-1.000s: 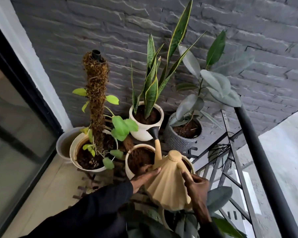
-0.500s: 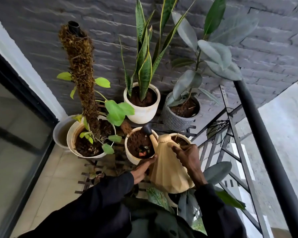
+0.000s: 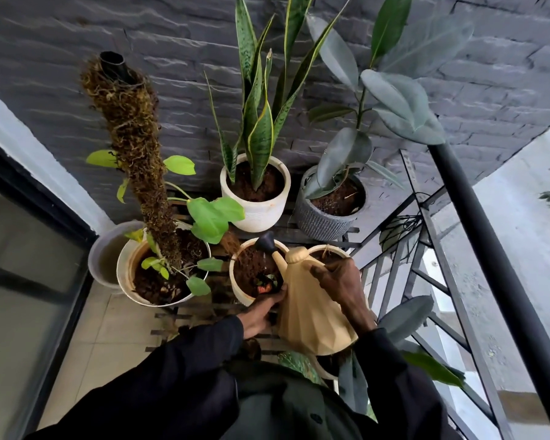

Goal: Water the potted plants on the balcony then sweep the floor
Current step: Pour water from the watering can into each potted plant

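A beige faceted watering can is tilted forward, its black rose spout over a small cream pot of dark soil. Thin streams of water fall from the spout into that pot. My right hand grips the can's top and handle from above. My left hand rests against the can's lower left side, by the pot's rim. Behind stand a snake plant in a white pot and a rubber plant in a grey ribbed pot. A moss-pole plant grows in a wide pot on the left.
A dark brick wall rises behind the pots. A black metal railing runs along the right. A dark glass door stands at the left. An empty grey pot sits behind the moss-pole pot. Pale floor tiles show lower left.
The can has tipped further forward and lower, its spout now over the small cream pot with water falling. The view has dropped closer to the pots.
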